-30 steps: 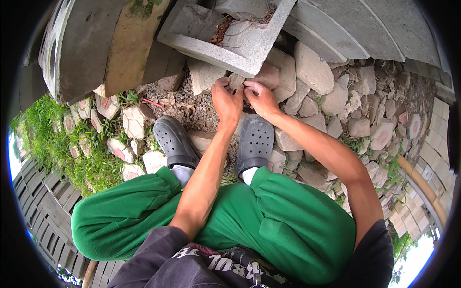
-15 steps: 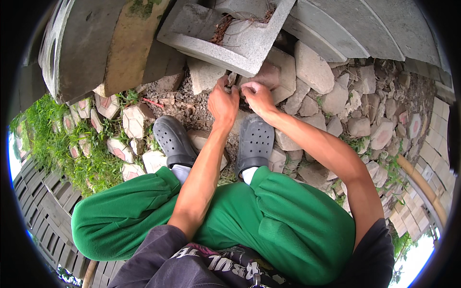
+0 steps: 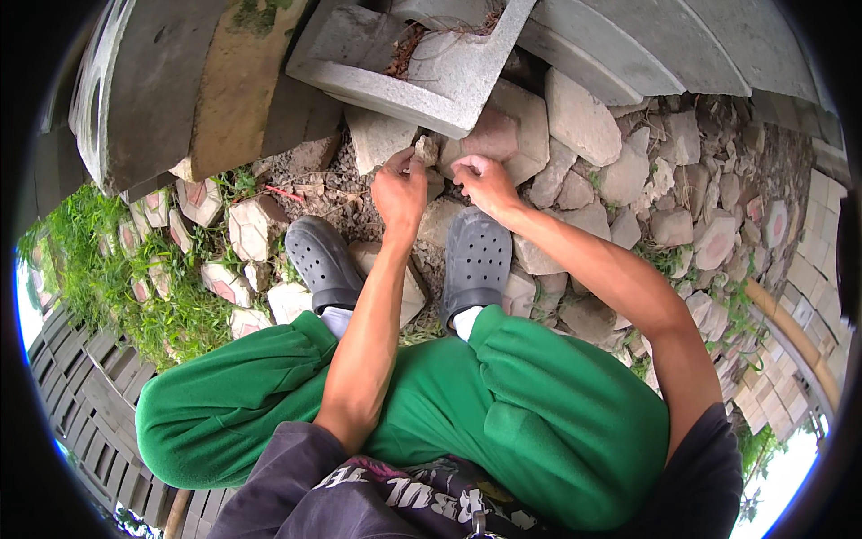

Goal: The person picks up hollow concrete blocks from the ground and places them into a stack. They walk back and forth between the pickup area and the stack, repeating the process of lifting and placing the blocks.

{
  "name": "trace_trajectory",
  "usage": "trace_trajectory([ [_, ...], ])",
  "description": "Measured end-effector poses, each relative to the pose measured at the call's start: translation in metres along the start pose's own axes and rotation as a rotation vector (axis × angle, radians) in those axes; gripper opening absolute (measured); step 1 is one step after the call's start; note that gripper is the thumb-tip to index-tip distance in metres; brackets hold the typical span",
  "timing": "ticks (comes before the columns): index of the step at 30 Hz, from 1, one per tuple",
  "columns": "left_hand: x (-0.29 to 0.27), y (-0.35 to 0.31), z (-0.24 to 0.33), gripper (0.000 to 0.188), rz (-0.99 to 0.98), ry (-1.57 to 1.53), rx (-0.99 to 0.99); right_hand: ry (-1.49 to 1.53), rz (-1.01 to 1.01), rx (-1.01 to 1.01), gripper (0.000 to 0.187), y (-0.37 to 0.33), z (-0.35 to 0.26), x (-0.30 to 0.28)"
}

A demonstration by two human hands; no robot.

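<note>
My left hand (image 3: 400, 193) is pinched closed with a small pale stone (image 3: 426, 149) at its fingertips, just below the front edge of a grey concrete block (image 3: 404, 94). Beside it on the right, my right hand (image 3: 486, 185) has its fingers curled inward over the ground. Whatever those fingers hold, if anything, is hidden. A hexagonal paver with a reddish middle (image 3: 492, 135) lies right beyond the right hand. To the left of it, a pale flat slab (image 3: 377, 139) rests partly under the block's edge.
Tall concrete slabs (image 3: 171, 90) lean at the upper left, and more grey slabs (image 3: 628, 45) stand at the upper right. Loose broken pavers (image 3: 620, 189) cover the right side. Grass (image 3: 162, 278) grows at left. My feet, in grey clogs (image 3: 478, 260), flank my left forearm.
My hands have moved apart. The left has shifted slightly left and toward me, and the stone at its fingertips shows more plainly. The right has stayed nearly in place.
</note>
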State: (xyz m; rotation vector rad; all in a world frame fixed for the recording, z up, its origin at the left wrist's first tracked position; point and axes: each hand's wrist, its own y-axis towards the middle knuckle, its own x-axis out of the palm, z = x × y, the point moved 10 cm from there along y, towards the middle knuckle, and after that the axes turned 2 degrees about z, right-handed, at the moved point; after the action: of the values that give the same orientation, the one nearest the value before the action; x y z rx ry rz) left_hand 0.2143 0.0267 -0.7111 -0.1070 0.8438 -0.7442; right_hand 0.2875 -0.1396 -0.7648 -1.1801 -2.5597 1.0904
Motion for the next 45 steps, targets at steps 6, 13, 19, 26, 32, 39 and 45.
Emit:
trace_trajectory([
  [6, 0.014, 0.017, 0.006, 0.031, -0.168, -0.055, 0.002, -0.013, 0.133, -0.087, 0.032, 0.007, -0.002, -0.007],
  [13, 0.023, 0.03, 0.014, 0.032, -0.279, 0.054, 0.079, -0.083, 0.097, -0.028, 0.043, 0.006, -0.014, -0.002],
  [19, 0.014, 0.025, 0.027, 0.03, -0.151, 0.071, 0.049, -0.081, 0.136, -0.005, 0.049, 0.013, -0.011, -0.001],
  [26, 0.025, 0.016, 0.022, 0.029, -0.089, -0.19, 0.041, -0.119, 0.236, -0.064, 0.037, 0.005, -0.028, -0.008],
  [32, 0.03, 0.011, 0.016, 0.029, -0.095, -0.453, -0.01, -0.073, 0.302, -0.027, 0.028, 0.016, -0.019, -0.02],
  [39, 0.038, 0.01, 0.004, 0.031, -0.036, -0.749, -0.116, -0.027, 0.302, -0.099, 0.029, 0.012, -0.023, -0.026],
  [45, 0.042, 0.018, -0.008, 0.026, -0.027, -0.949, -0.122, -0.375, 0.246, -0.164, 0.039, 0.003, -0.046, -0.019],
])
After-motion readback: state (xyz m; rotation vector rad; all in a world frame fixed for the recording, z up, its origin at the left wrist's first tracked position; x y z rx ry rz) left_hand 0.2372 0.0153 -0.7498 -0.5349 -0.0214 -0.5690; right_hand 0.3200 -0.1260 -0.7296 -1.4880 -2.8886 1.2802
